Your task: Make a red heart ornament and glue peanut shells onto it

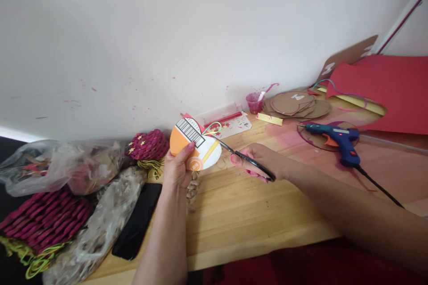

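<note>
Pinched between thumb and fingers of my left hand is a rounded piece of printed card, orange and white with a barcode. My right hand grips a pair of scissors with black handles. Their blades reach left to the card's upper right edge, near a small green-yellow loop of cord. Whether the blades are closed on the card or the loop, I cannot tell. Something red shows behind the card's top edge. Below the card, several small brownish lumps lie on the wooden table.
Right: a blue glue gun on a cardboard disc, its cable trailing, and red sheets. Back: stacked cardboard discs and a pink-stained cup. Left: a black phone, plastic bags and magenta bundles with yellow cords.
</note>
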{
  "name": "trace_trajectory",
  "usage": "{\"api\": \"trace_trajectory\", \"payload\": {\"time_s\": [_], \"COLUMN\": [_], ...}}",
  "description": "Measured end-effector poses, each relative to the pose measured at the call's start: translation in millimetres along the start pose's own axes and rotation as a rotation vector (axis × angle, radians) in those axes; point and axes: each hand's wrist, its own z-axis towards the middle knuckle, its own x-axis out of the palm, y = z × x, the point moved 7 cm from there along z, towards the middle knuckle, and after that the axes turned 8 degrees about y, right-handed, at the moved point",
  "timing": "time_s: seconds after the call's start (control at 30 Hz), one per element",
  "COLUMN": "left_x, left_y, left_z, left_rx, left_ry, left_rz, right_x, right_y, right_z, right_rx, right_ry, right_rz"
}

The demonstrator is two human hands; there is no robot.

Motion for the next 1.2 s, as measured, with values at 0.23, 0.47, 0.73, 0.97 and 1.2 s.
{"api": "trace_trajectory", "payload": {"time_s": [0.23,0.47,0.73,0.97,1.2], "left_x": [0.2,1.8,-2.4,-3.7,-1.1], "left_y": [-0.2,-0.4,-1.6,-0.4,2.3], "left_z": [0.0,-1.1,0.6,0.6,-1.0], "left_rx": [-0.02,-0.037,-0.081,-0.126,-0.152], "left_ry": [-0.001,-0.008,-0.007,0.029,0.081], "left_rz": [0.004,-0.007,-0.002,0.041,0.064], "right_x": [-1.6,-3.8,-6.5,-4.5,-4.4], "right_y": [4.4,11.0,8.6,7.9,7.0], "right_z": [-1.7,-0.5,-3.2,-3.5,-2.0], "right_rx": [-0.039,-0.041,-0.007,-0.007,0.02], "right_ry": [-0.034,-0.059,-0.09,-0.066,-0.033], "right_rz": [-0.097,-0.209,-0.214,-0.189,-0.212]}}
